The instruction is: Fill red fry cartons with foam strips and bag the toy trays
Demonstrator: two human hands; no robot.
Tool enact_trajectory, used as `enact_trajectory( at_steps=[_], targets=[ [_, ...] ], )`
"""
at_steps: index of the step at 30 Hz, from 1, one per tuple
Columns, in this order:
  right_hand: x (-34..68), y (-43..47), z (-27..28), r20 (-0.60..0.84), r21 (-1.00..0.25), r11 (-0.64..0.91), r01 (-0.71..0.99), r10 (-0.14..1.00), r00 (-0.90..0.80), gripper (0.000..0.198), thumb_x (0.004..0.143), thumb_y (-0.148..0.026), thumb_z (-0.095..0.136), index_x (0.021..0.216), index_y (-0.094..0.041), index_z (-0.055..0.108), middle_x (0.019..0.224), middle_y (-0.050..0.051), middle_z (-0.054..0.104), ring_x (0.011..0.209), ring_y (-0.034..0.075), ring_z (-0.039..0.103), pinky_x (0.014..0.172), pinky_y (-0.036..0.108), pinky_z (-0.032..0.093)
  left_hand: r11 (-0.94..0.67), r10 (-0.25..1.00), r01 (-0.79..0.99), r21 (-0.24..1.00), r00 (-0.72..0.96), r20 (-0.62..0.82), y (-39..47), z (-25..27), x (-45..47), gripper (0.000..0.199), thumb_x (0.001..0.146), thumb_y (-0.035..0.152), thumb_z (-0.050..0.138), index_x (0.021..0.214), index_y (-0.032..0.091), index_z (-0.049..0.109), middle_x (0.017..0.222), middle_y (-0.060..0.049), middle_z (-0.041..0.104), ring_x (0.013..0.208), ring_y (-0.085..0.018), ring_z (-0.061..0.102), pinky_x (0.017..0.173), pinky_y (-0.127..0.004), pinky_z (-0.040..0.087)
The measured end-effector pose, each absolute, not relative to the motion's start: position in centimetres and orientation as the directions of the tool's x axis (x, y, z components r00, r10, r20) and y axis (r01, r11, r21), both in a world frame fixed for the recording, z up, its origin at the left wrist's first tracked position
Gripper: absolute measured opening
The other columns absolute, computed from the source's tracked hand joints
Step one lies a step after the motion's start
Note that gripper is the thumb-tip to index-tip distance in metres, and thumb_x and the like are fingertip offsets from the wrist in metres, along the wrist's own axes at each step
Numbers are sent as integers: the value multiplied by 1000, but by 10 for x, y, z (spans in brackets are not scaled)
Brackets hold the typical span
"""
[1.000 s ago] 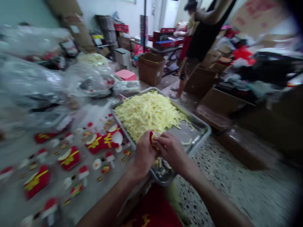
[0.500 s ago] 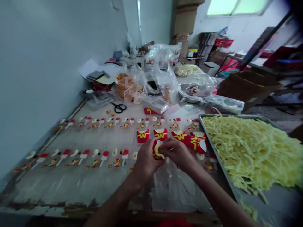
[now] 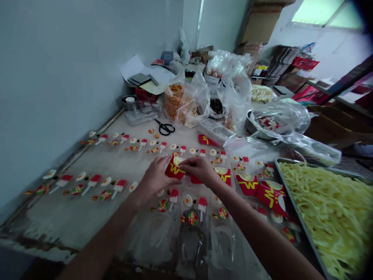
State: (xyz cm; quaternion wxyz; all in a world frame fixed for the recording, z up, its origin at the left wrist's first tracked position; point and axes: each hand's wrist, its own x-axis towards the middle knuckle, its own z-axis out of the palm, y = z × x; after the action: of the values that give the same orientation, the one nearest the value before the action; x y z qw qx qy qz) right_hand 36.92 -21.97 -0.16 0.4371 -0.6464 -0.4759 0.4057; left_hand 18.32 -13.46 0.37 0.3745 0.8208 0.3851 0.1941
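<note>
My left hand (image 3: 155,179) grips a small red fries carton (image 3: 174,171) with a yellow zigzag mark by its left side. A pale yellow strip (image 3: 177,160) shows in the carton's mouth. Fingers of my right hand (image 3: 199,169) are pinched together at the carton's upper right edge; their tips are partly hidden. Under and beside my right hand runs a row of similar cartons, among them one red carton (image 3: 247,183) and a tilted one (image 3: 272,196) at the row's right end.
A metal tray (image 3: 303,233) of pale yellow strips (image 3: 335,210) stands at right. Clear bags with tiny egg, pizza and popsicle pieces (image 3: 118,188) lie in rows. Behind are black scissors (image 3: 164,127), a clear plastic box (image 3: 217,133) and filled bags (image 3: 175,103). A wall borders the left.
The view has swung left. Both hands have moved with the carton to the left end of the carton row, and its zigzag face now shows. My right fingers have shifted to its edge.
</note>
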Motion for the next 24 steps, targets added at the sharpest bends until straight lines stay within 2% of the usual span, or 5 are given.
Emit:
enact_trajectory(
  at_steps=[3,8,14,21,24],
  targets=[
    [380,-194,-4,-25,-842,-125,524,981,194,18,84,-30,69,88,-16,79,68,0,68,61,12,55,58,23,38,-579,701,507,639,710,72,-102,-2,170,98,50,34,93,139,18,54,153,-16,47,144,-31,40,121,-44,29],
    [380,-179,-5,-7,-617,-23,787,1000,23,17,88,-17,65,97,-20,79,88,4,72,79,15,63,74,25,43,-658,533,386,647,846,37,-88,-21,163,89,62,32,87,143,25,50,154,-10,48,145,-24,42,121,-39,30],
    [361,-185,0,-14,-84,193,977,981,-195,25,93,-19,58,106,-26,77,118,12,62,110,28,57,89,39,45,-769,452,319,553,884,118,-88,-35,161,71,76,38,78,141,25,53,152,-11,50,142,-27,45,118,-46,36],
    [360,-169,13,-150,-81,198,977,967,-208,20,93,-15,54,97,-15,74,103,12,72,106,28,63,87,40,49,-848,397,289,445,902,169,-64,-63,159,71,74,57,72,135,25,59,146,-12,56,134,-32,52,115,-49,39],
    [366,-163,12,-144,-115,123,986,980,-140,24,95,-18,51,112,-19,69,112,8,73,102,23,67,80,35,52,-854,396,312,416,909,131,-55,-69,164,68,77,54,69,136,23,58,147,-10,55,134,-31,52,115,-45,39]
  ],
)
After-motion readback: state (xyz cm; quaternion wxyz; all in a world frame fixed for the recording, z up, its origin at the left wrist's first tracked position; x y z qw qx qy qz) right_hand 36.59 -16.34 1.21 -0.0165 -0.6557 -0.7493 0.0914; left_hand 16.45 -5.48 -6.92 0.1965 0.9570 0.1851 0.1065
